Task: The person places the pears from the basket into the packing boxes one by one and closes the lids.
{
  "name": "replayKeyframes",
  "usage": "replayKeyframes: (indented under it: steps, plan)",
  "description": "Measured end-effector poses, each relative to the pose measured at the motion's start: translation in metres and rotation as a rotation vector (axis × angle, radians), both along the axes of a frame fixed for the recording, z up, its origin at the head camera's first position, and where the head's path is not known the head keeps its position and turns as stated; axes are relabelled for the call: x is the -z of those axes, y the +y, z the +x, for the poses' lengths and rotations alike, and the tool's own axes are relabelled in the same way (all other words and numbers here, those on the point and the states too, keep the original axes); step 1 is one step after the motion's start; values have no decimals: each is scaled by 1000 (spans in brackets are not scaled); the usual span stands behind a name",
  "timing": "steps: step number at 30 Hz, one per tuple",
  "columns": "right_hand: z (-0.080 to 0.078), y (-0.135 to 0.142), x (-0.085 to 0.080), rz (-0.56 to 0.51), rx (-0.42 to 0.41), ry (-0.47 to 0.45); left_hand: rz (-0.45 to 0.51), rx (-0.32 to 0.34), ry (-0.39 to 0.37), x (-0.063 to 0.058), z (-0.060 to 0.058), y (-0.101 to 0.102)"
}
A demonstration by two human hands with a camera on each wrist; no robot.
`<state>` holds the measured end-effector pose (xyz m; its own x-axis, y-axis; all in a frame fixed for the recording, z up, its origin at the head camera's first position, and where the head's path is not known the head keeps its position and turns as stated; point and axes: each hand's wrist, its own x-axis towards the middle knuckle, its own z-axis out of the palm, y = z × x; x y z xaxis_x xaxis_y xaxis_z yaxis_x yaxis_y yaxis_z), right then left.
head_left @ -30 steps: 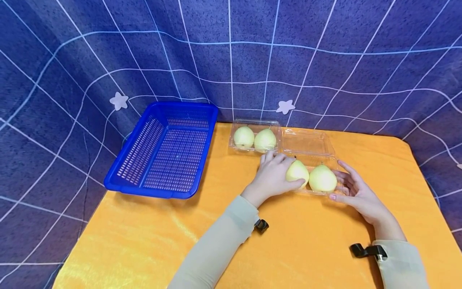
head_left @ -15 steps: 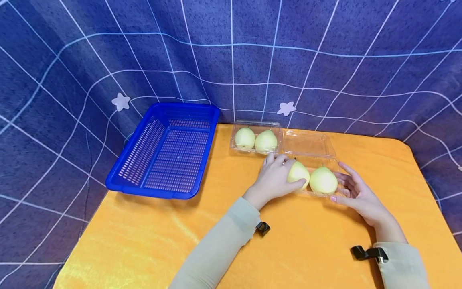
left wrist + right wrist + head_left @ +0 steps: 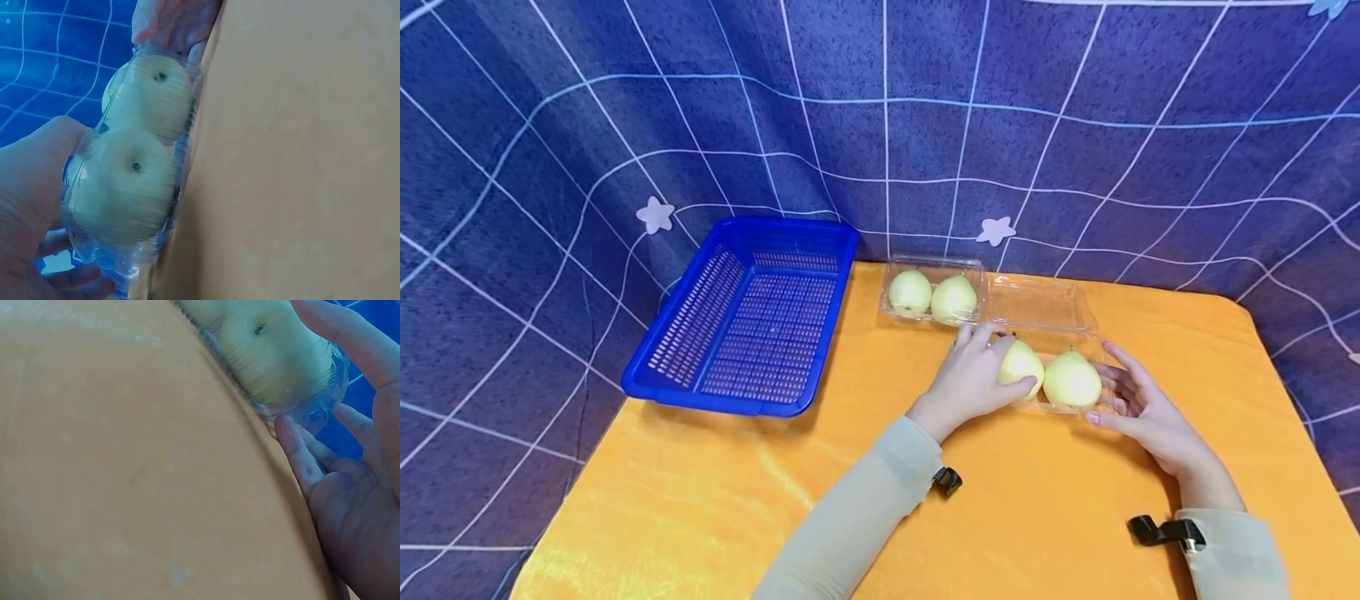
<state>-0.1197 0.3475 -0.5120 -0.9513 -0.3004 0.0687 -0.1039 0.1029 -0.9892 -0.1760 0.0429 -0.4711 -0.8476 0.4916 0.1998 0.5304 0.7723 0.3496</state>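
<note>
An unlatched clear plastic clamshell container (image 3: 1052, 408) lies with its lid (image 3: 1037, 302) folded back, and two pale green pears sit in it. My left hand (image 3: 966, 375) curves round the left pear (image 3: 1022, 367), thumb on its near side, other fingers at the container's left end. At the other end, my right hand (image 3: 1150, 417) holds the container, thumb at the near corner and fingers along the end wall, beside the right pear (image 3: 1072, 380). Ribbed plastic covers the undersides of both pears in the left wrist view. Some left fingertips are hidden behind the left pear.
A second clear clamshell (image 3: 889, 315), closed over two pears, stands just behind my left hand. A blue perforated basket (image 3: 842, 292) sits at the left on the yellow-covered table (image 3: 1045, 517). A blue patterned curtain (image 3: 820, 125) bounds the back and sides.
The whole scene has shifted slightly down in the head view. Both hands, the pears and the container keep nearly the same places relative to each other.
</note>
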Motion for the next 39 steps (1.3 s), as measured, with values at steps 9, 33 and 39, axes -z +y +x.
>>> replayKeyframes:
  steps: [9,33,39]
  plan:
    - [0,0,0,-31,-14,16,148,-93,-52,1,2,5]
    - [-3,-2,-25,232,74,-108,410,-160,-324,-3,-1,8]
    - [-13,-11,-34,319,98,-159,441,-152,-419,2,-4,9]
